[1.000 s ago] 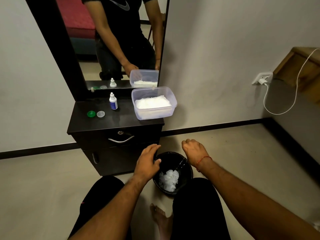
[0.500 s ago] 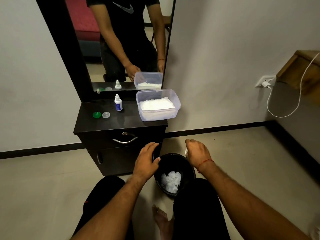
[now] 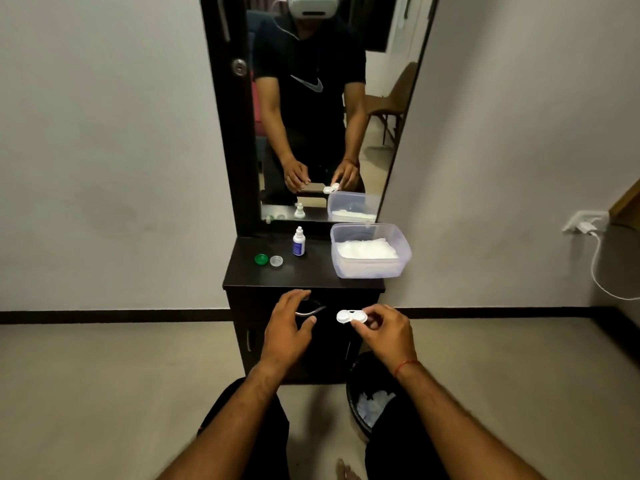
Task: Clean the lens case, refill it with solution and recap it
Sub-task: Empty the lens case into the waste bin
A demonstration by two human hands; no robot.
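Black cabinet [image 3: 304, 278] stands beyond the grip. Tissue tub [image 3: 370, 252] sits above it, solution bottle [image 3: 298, 241] up-left. Left hand [image 3: 289, 329] hovers empty, fingers spread. Right hand [image 3: 382, 329] pinches uncapped lens case [image 3: 351, 316]; green cap [image 3: 260, 259] and clear cap [image 3: 276, 260] lie far up-left.

**Plastics, dark gloss and a bit of metal**

The lens case [image 3: 351, 316] I hold looks like smooth white plastic. My cabinet top [image 3: 311, 273] is dark with a dull sheen, its handle [image 3: 311, 310] shiny metal. The tub [image 3: 370, 252] is clear plastic, holding soft white tissue [image 3: 365, 250]. The mirror [image 3: 322, 109] is glossy.
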